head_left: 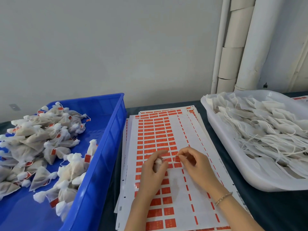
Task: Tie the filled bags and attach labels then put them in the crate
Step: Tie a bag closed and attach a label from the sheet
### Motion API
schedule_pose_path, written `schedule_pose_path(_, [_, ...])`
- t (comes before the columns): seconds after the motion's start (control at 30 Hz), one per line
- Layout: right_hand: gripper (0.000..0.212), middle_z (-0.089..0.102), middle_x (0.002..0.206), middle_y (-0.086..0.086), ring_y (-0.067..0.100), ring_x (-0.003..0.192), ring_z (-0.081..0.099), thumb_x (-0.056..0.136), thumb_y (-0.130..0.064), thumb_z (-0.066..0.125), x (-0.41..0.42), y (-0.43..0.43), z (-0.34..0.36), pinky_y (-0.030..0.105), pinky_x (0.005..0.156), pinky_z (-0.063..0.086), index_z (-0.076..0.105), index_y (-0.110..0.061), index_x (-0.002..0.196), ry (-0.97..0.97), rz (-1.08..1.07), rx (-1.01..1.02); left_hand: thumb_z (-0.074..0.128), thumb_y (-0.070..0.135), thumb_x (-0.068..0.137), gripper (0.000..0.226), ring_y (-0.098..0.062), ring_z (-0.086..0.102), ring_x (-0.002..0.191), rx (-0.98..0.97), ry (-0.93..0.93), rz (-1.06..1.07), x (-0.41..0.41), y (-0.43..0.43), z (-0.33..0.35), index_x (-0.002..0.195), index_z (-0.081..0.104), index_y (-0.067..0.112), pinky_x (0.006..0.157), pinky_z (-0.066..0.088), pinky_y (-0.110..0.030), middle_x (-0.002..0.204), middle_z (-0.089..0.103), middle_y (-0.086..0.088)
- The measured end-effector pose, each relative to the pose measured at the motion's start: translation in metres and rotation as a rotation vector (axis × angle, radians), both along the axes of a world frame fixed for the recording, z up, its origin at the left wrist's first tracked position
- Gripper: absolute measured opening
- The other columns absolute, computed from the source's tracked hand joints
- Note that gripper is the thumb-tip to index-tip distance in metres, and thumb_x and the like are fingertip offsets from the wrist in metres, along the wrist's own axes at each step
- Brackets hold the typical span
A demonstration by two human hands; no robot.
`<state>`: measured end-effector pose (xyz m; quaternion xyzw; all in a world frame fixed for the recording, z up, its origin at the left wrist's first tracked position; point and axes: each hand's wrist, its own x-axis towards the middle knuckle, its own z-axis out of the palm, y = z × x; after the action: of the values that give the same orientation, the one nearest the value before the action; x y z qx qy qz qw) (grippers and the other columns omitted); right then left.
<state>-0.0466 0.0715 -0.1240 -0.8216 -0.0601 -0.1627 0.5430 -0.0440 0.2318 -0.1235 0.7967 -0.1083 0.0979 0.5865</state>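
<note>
The left hand [154, 170] curls its fingers round a small white cloth bag [158, 161], tucked inside them. The right hand [196, 165] pinches a little red paper label [177, 159] at its fingertips (just beside the bag). If the fingers slip, the sticky label could fold crooked.

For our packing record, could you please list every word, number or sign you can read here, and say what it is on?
No text here reads clearly.
Red labels on the sheet: pale marks, too blurred.
Sheet's right edge: a printed line, too small.
Sheet's left edge: a small square code, unreadable.
Red tags in the crate: blurred.
</note>
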Motion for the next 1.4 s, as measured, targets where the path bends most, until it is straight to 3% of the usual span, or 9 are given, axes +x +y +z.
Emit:
schedule_pose_path(0.13, [0.006,0.064,0.094,-0.024,-0.013,0.091,0.059,0.086,-0.031,0.063,0.001,0.0,-0.002,0.002,0.07,0.046,0.063,-0.033,0.091,0.012,-0.032,0.04,0.038,0.027,0.082,0.035,0.005,0.058,0.092,-0.095,0.059,-0.026,-0.004,0.002,0.006,0.105,0.064,0.031,0.07,0.048,-0.009,0.088,0.062,0.024])
schedule_pose_path(0.3, [0.01,0.065,0.095,-0.022,-0.009,0.091,0.059,0.088,-0.025,0.064,0.004,0.001,0.0,0.004,0.07,0.047,0.064,-0.034,0.094,0.036,-0.01,0.051,0.05,0.014,0.093,0.024,-0.007,0.06,0.084,-0.045,0.069,-0.014,-0.004,0.001,0.004,0.102,0.066,0.03,0.069,0.05,-0.014,0.087,0.064,0.01])
schedule_pose_path(0.43, [0.023,0.068,0.095,-0.023,0.001,0.092,0.063,0.084,-0.027,0.071,-0.001,0.006,0.009,0.015,0.075,0.053,0.065,-0.036,0.105,0.101,0.225,-0.011,0.056,0.012,0.093,0.025,-0.009,0.063,0.089,-0.064,0.071,0.04,-0.006,0.002,0.006,0.103,0.063,0.033,0.074,0.051,-0.015,0.093,0.067,0.013])
schedule_pose_path(0.6, [0.024,0.067,0.09,-0.021,0.007,0.078,0.065,0.079,-0.03,0.076,-0.004,0.023,0.012,0.014,0.068,0.054,0.062,-0.042,0.095,0.1,0.196,-0.195,0.047,0.035,0.099,0.019,0.001,0.06,0.091,0.184,0.12,0.139,-0.013,0.002,0.007,0.116,0.049,0.043,0.078,0.05,-0.011,0.101,0.059,0.024])
schedule_pose_path(0.77, [0.013,0.064,0.089,-0.02,0.0,0.078,0.062,0.083,-0.031,0.071,0.0,0.038,0.025,0.001,0.062,0.044,0.062,-0.037,0.089,0.079,0.145,-0.273,0.05,0.038,0.097,0.018,0.004,0.058,0.094,0.313,0.112,0.078,-0.03,0.014,0.024,0.113,0.056,0.042,0.082,0.048,-0.012,0.103,0.059,0.026])
schedule_pose_path(0.9, [0.017,0.062,0.082,-0.026,-0.006,0.071,0.062,0.081,-0.028,0.072,-0.002,0.06,0.062,0.0,0.059,0.044,0.06,-0.039,0.086,-0.049,0.159,-0.225,0.058,0.03,0.094,0.024,0.007,0.057,0.092,0.364,-0.025,0.166,-0.045,0.027,0.063,0.116,0.054,0.04,0.082,0.048,-0.01,0.106,0.058,0.026])
schedule_pose_path(1.03, [0.015,0.063,0.082,-0.026,-0.005,0.077,0.064,0.074,-0.045,0.065,-0.013,0.096,0.113,0.003,0.063,0.047,0.061,-0.041,0.088,-0.2,0.267,-0.13,0.059,0.025,0.094,0.029,0.02,0.044,0.085,0.438,-0.223,0.373,-0.068,0.057,0.108,0.119,0.053,0.039,0.076,0.035,-0.001,0.097,0.046,0.032])
schedule_pose_path(1.13, [0.013,0.068,0.083,-0.019,-0.001,0.079,0.066,0.081,-0.04,0.067,-0.018,0.126,0.141,0.011,0.066,0.052,0.065,-0.035,0.092,-0.272,0.402,-0.038,0.059,0.022,0.093,0.036,0.009,0.052,0.09,0.439,-0.279,0.445,-0.084,0.09,0.139,0.126,0.051,0.034,0.079,0.042,-0.011,0.1,0.058,0.025])
schedule_pose_path(1.4, [0.015,0.072,0.08,-0.005,0.005,0.073,0.067,0.083,-0.031,0.072,-0.012,0.207,0.147,0.02,0.071,0.055,0.072,-0.018,0.09,-0.116,0.586,-0.132,0.07,0.015,0.082,0.039,0.004,0.063,0.07,0.445,0.058,0.433,-0.088,0.197,0.164,0.118,0.061,0.025,0.067,0.047,-0.016,0.076,0.07,0.009])
